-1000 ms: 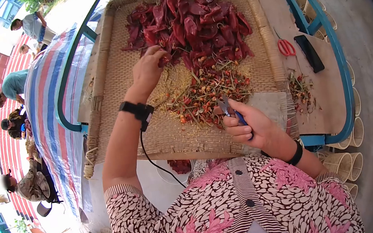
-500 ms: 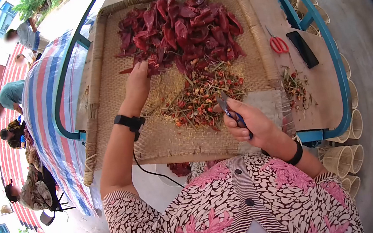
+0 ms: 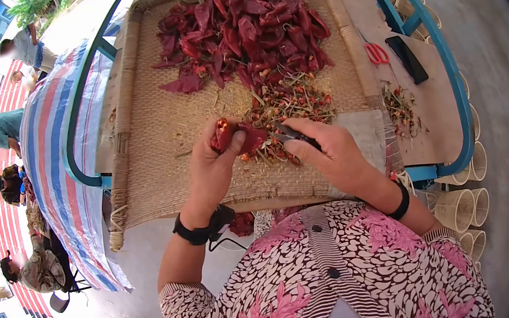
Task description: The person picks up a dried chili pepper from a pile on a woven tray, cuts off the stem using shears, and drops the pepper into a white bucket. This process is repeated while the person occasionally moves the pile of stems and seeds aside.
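My left hand (image 3: 211, 164) is closed around a dried red pepper (image 3: 253, 138), its cut end and pale seeds showing above my fingers. My right hand (image 3: 330, 149) grips small scissors (image 3: 295, 135), with the blades pointing left at the pepper's tip. Both hands are over the near half of a woven tray (image 3: 162, 190). Just beyond them lies a heap of cut stems and seed cores (image 3: 298, 102). A larger pile of dried red peppers (image 3: 244, 31) fills the tray's far part, with loose yellow seeds scattered between.
Right of the tray, red-handled scissors (image 3: 376, 53) and a black phone (image 3: 407, 60) lie on cardboard beside a few stem scraps (image 3: 399, 111). A blue metal rail (image 3: 453, 81) borders the cart. Several people sit or stand at the left, beyond a striped sheet (image 3: 67, 151).
My left hand has come back from the pepper pile toward me with a pepper in it. The scissors in my right hand have moved left to meet it.
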Tool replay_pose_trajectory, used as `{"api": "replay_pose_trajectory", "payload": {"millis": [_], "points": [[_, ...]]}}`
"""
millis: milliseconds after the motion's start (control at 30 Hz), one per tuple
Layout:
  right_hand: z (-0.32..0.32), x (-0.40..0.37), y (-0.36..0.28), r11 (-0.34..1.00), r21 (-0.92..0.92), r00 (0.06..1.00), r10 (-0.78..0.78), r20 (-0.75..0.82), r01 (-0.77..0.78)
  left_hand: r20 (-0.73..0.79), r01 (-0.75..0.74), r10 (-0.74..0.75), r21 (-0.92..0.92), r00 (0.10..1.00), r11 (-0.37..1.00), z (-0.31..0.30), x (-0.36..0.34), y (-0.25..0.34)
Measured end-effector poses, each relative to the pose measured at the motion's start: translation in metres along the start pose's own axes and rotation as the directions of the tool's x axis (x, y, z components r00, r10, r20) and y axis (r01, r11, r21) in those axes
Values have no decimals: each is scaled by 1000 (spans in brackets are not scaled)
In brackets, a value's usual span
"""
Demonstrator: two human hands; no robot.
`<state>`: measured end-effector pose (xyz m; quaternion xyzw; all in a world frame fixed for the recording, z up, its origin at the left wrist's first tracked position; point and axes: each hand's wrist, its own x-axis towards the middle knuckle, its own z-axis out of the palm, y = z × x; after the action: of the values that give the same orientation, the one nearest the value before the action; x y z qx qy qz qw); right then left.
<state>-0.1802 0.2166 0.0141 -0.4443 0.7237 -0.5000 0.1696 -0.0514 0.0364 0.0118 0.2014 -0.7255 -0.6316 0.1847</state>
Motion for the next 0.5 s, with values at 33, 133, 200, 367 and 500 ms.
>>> {"api": "replay_pose_trajectory", "payload": {"millis": [33,133,200,367,500], "points": [[1,-1,-1,1000,-24,1000,-13,0,13,-7,-19,19,-16,1000,1000,3,-3,-1],[2,-2,-4,995,-96,1000,-22,15,24,-22,-21,21,-34,1000,999,5,-8,-1],[4,-4,-6,992,-124,999,-23,22,25,-28,-24,22,-56,999,998,6,-13,-3],[5,-5,-9,1000,-1,997,15,81,-15,-44,-104,101,-83,994,991,6,-18,-13],[0,-4,-13,992,70,983,89,163,-102,-63,-81,71,-164,995,983,9,-24,-14]]}}
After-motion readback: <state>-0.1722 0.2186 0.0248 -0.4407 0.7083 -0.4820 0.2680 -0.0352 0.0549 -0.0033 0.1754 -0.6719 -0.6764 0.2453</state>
